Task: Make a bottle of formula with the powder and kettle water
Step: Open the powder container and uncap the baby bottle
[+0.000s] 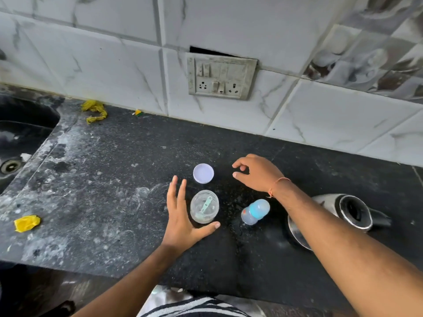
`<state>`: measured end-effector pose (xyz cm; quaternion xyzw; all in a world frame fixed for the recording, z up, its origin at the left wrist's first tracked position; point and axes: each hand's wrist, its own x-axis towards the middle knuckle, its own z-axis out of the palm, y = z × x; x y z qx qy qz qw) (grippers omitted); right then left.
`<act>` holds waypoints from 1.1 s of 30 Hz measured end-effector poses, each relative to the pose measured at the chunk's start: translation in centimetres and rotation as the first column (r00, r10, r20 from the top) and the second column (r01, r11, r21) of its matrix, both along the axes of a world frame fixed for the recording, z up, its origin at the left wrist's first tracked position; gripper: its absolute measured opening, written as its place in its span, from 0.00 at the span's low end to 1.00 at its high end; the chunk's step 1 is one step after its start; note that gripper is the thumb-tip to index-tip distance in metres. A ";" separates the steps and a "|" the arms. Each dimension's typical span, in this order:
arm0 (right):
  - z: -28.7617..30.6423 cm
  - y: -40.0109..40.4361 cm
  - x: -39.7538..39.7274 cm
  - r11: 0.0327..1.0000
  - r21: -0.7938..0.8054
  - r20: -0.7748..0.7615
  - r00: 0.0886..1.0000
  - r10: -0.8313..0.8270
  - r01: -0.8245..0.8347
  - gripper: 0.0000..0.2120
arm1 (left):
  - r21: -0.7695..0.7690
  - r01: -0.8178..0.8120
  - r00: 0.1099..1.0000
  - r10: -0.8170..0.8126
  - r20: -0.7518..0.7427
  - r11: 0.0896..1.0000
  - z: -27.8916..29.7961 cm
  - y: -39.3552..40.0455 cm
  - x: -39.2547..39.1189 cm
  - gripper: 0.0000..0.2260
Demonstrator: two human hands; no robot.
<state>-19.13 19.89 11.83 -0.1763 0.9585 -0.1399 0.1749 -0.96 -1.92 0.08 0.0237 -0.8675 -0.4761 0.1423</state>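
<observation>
Left hand (180, 216), fingers spread apart, cups the open clear plastic powder jar (204, 206) with its mint scoop; white round lid (203, 173) at 12 o'clock. Right hand (256, 173) hovers loosely curled, empty. Capped blue-topped baby bottle (255, 212) at 3 o'clock, steel kettle (338, 216) beyond. Likely next: uncap bottle, then scoop

Clear plastic jar (204, 206); shiny steel kettle (329, 219) — speckled black stone counter (119, 170), scuffed; glossy marbled tiles (103, 62).

A clear jar (204, 207) holding a mint-green scoop (205, 204), a lilac-white lid (203, 173), a blue-capped bottle (255, 212) and yellow scraps (27, 223) on a speckled black table (114, 179); white marbled tiles (103, 65) behind.
</observation>
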 end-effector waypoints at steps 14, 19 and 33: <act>1.0 5.8 7.1 0.926 0.370 -0.048 0.994 0.093 -0.069 0.29 | 0.333 0.225 0.897 -0.328 0.295 0.916 -0.9 15.0 0.9 0.50; -0.2 6.0 7.7 0.902 0.414 -0.061 0.985 0.163 -0.124 0.25 | 0.287 0.148 0.881 -0.258 0.396 0.946 -2.1 15.8 -3.5 0.42; -0.6 6.4 7.6 0.859 0.402 -0.004 0.937 0.349 -0.318 0.23 | 0.041 0.215 0.866 -0.210 0.454 0.976 -0.8 15.0 -3.6 0.19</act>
